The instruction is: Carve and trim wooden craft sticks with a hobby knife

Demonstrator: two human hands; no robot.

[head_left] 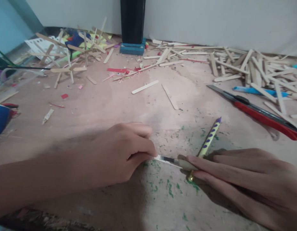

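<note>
My left hand (129, 150) is closed in a pinch, thumb and forefinger meeting at the pale end of a thin stick (169, 159). This stick has a white edge and a shiny grey section; its exact kind I cannot make out. At its beige other end, the fingertips of my right hand (247, 179) are pressed together around it. A yellow pencil with purple dots (209, 136) lies slanted under or against the right fingertips, which partly hide it. Its purple tip points away, and a gold end shows below. Green shavings (171, 187) are scattered around both hands.
A red and black box cutter (256, 110) lies at right, blade out, near a blue pen-like tool (256, 90). Piled craft sticks (254, 67) fill the back right. Stick constructions (68, 57) stand back left. A black upright (132, 22) on a blue base stands by the wall.
</note>
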